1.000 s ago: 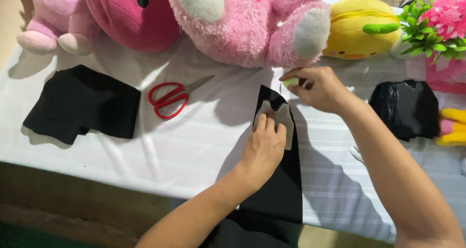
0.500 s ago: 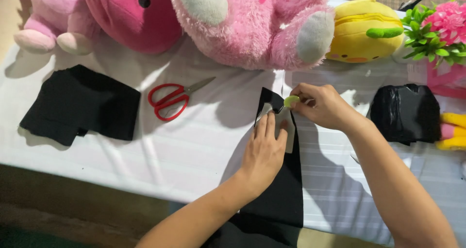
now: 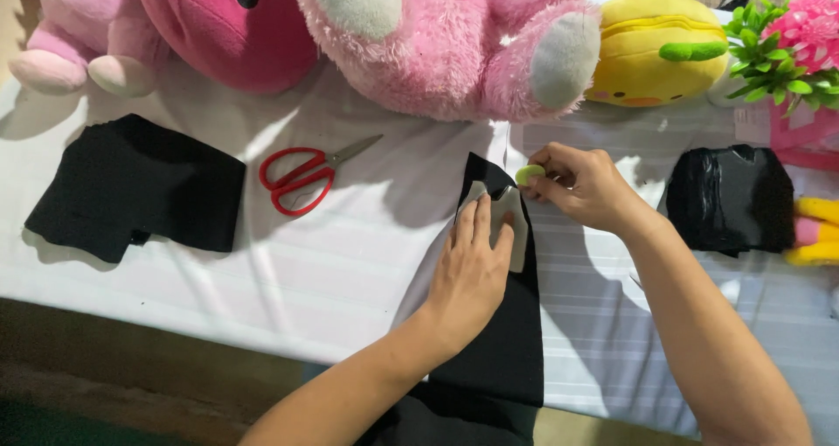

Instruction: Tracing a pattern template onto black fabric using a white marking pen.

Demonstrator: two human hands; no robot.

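A long strip of black fabric (image 3: pixel 502 341) lies on the white striped tablecloth (image 3: pixel 332 262) and hangs over its near edge. My left hand (image 3: pixel 472 267) lies flat on a pale paper pattern piece (image 3: pixel 514 221) and presses it onto the fabric. My right hand (image 3: pixel 581 184) pinches a small light-green piece of chalk (image 3: pixel 529 174) against the top right corner of the pattern.
Red-handled scissors (image 3: pixel 301 175) lie left of the strip. A folded black cloth (image 3: pixel 131 188) sits at far left, a black bag (image 3: pixel 730 197) at right. Pink plush toys (image 3: pixel 437 35), a yellow plush (image 3: pixel 655 48) and artificial flowers (image 3: pixel 786 44) line the far edge.
My right hand has come down and to the left, bringing the green chalk from above the fabric to the pattern's top corner. My left hand has stayed pressed on the pattern.
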